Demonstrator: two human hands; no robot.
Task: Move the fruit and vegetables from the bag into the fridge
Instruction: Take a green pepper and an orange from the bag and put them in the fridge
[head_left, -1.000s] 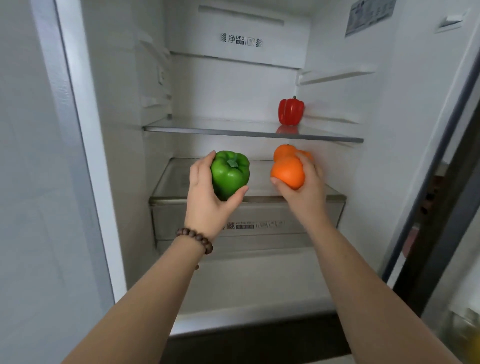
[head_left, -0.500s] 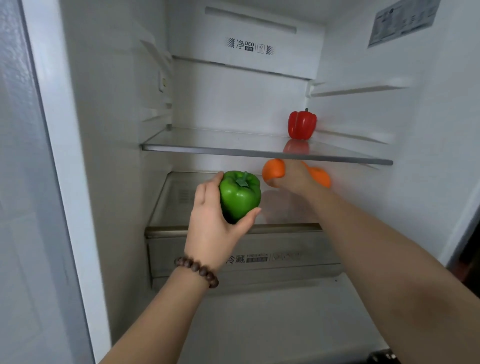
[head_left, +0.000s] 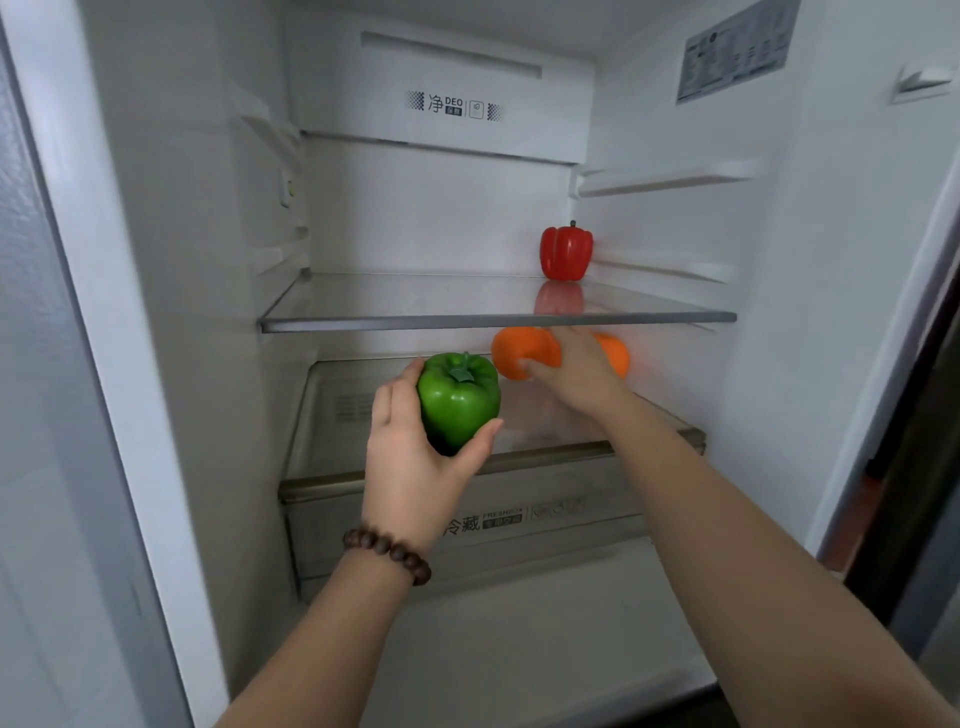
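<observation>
A green pepper (head_left: 458, 400) is gripped in the left hand (head_left: 415, 457) before the open fridge (head_left: 156, 260), while an orange (head_left: 522, 353) is held by the right hand (head_left: 576, 371) beneath the glass shelf (head_left: 493, 319), beside a second orange (head_left: 615, 353). Either orange could be sent rolling off the drawer lid (head_left: 519, 460) if nudged on release.

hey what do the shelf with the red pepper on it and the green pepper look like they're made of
Shelf: looks like clear glass with a grey trim strip along the front; the red pepper is mirrored in it.

Green pepper, held in the left hand: very glossy, uniform skin with a sharp highlight, so possibly a plastic replica, though a real waxy pepper can't be ruled out.
</observation>
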